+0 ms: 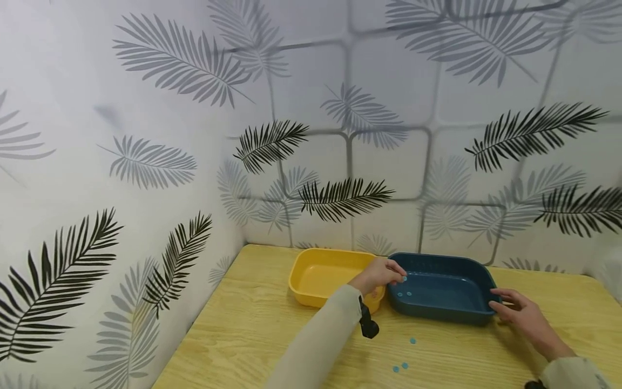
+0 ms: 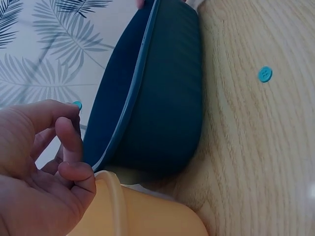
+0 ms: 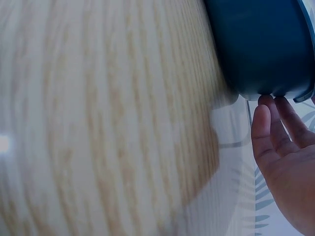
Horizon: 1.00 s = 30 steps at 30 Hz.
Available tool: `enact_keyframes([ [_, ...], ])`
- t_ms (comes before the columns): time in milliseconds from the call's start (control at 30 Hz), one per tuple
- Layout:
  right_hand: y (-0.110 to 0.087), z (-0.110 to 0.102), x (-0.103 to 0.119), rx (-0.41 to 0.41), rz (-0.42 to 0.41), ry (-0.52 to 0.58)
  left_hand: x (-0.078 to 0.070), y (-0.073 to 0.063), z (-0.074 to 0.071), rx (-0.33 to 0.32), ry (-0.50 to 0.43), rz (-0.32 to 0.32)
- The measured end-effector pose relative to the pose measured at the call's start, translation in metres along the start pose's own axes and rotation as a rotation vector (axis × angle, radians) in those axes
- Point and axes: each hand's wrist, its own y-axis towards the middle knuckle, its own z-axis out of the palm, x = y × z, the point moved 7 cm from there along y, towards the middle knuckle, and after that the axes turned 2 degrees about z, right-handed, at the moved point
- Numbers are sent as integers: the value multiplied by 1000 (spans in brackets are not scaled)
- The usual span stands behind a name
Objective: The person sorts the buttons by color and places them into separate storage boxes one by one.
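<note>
Between thumb and index finger, my left hand (image 1: 380, 273) pinches a small blue button (image 2: 78, 104), held over the left end of a dark blue bin (image 1: 439, 313). Two more blue buttons (image 1: 400, 294) show inside that bin. My right hand (image 1: 527, 320) is at the bin's right end; in the right wrist view its fingertips (image 3: 262, 115) reach the outer wall, the fingers loosely extended. A yellow bin (image 1: 306, 299) stands directly left of the blue one, partly behind my left wrist.
Three blue buttons lie on the wooden table (image 1: 233, 324) in front of the blue bin, one button (image 1: 412, 341) nearer to it and a pair lower down. A leaf-patterned wall (image 1: 389, 227) rises right behind the bins, with another wall at the left.
</note>
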Motion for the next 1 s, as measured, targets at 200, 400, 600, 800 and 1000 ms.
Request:
enact_keyframes([
  [200,0,2,1,-2,-1,-7,-1,4,-2,-28,40,-4],
  [400,0,3,3,4,7,-11,-2,6,-5,-79,47,-41],
  [600,0,2,3,-3,-2,-33,1,9,-7,-133,19,-67],
  [800,1,0,3,3,19,-39,8,9,-8,-129,-58,-61],
  [1000,1,-2,2,8,21,-51,7,-3,-11,-23,-47,-21],
])
